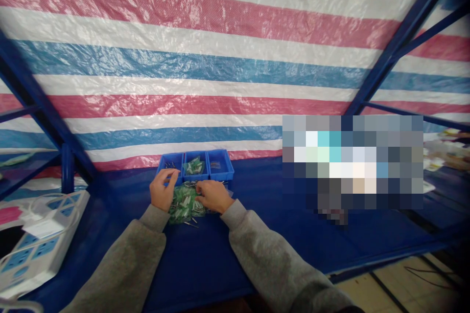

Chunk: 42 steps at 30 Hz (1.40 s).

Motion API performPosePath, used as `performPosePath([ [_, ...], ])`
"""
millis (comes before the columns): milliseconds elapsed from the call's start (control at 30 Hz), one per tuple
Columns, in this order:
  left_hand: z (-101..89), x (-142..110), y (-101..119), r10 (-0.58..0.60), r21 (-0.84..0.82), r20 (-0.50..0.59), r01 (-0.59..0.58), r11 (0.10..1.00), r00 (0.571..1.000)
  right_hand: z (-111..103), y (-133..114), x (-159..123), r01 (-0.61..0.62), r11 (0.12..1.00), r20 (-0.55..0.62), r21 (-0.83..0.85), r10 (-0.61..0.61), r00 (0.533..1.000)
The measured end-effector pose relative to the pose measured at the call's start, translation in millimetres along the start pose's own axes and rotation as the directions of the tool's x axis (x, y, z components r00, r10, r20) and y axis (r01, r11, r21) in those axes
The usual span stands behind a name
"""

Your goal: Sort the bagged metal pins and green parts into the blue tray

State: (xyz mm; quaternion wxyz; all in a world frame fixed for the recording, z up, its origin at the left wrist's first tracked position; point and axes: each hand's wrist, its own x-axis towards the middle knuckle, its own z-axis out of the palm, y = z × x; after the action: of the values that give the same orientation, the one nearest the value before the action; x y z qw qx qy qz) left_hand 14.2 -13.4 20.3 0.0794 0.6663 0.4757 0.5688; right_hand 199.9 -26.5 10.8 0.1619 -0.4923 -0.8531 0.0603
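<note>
My left hand (163,190) is just in front of the left blue bin (160,161), its thumb and fingers drawn together in a pinch. Anything between those fingertips is too small to make out. Over the pile of small green-tinted plastic bags and thin metal pieces (183,208), my right hand (215,195) has its fingers curled down. What it grips, if anything, is hidden. A few small dark pieces lie in the left bin. In the middle blue bin (196,176) is a green-tinted bag (194,166). The right blue bin (222,175) holds a few small pieces.
The bins stand on a blue table (198,264) against a striped plastic sheet (220,68). A white power strip (47,254) with cables lies at the left. Blue metal posts (396,44) frame both sides. A pixelated patch covers part of the right side.
</note>
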Motion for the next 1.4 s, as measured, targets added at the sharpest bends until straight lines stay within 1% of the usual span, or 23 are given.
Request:
performPosePath([
  [100, -0.1, 0.0, 1.1, 0.008, 0.009, 0.011, -0.008, 1.000, 1.000, -1.8, -0.9, -0.4, -0.036, 0.999, -0.005, -0.007, 0.036, 0.999],
  [200, 0.0, -0.2, 1.4, 0.007, 0.008, 0.020, -0.007, 1.000, 1.000, -2.4, -1.0, -0.3, -0.052, 0.998, 0.017, -0.023, 0.052, 0.998],
  [500, 0.9, -0.7, -1.6, -0.012, 0.009, 0.048, 0.012, 1.000, 0.999, -4.3, -2.4, -0.6, -0.049, 0.998, 0.020, -0.040, 0.050, 0.999],
  [733, 1.4, -1.9, -1.1, -0.010, -0.014, 0.044, 0.010, 1.000, 0.999, -11.5, -0.1, -2.1, -0.068, 0.997, -0.017, -0.035, 0.067, 0.998],
  [867, 1.3, -2.0, -0.3, -0.007, -0.022, 0.052, 0.009, 1.000, 0.999, -15.5, 1.0, -3.1, -0.070, 0.996, 0.026, -0.055, 0.072, 0.997],
  [967, 1.1, -1.9, -0.2, -0.004, -0.018, 0.062, 0.005, 1.000, 0.998, -13.8, -0.4, -2.6, -0.055, 0.996, 0.041, -0.063, 0.058, 0.997],
  [1233, 1.3, -2.7, 1.0, -0.005, 0.000, 0.086, 0.005, 1.000, 0.996, -4.5, 1.1, -0.2, -0.028, 0.997, -0.005, -0.070, 0.028, 1.000],
  [1333, 1.4, -3.2, 0.6, -0.002, -0.001, 0.092, 0.002, 1.000, 0.996, -5.9, 0.6, -0.8, -0.031, 0.997, -0.017, -0.064, 0.030, 0.999],
  [1400, 1.5, -3.2, 0.3, 0.004, 0.001, 0.095, -0.004, 1.000, 0.995, -9.3, -1.2, -1.5, -0.047, 0.998, -0.049, -0.051, 0.045, 0.998],
])
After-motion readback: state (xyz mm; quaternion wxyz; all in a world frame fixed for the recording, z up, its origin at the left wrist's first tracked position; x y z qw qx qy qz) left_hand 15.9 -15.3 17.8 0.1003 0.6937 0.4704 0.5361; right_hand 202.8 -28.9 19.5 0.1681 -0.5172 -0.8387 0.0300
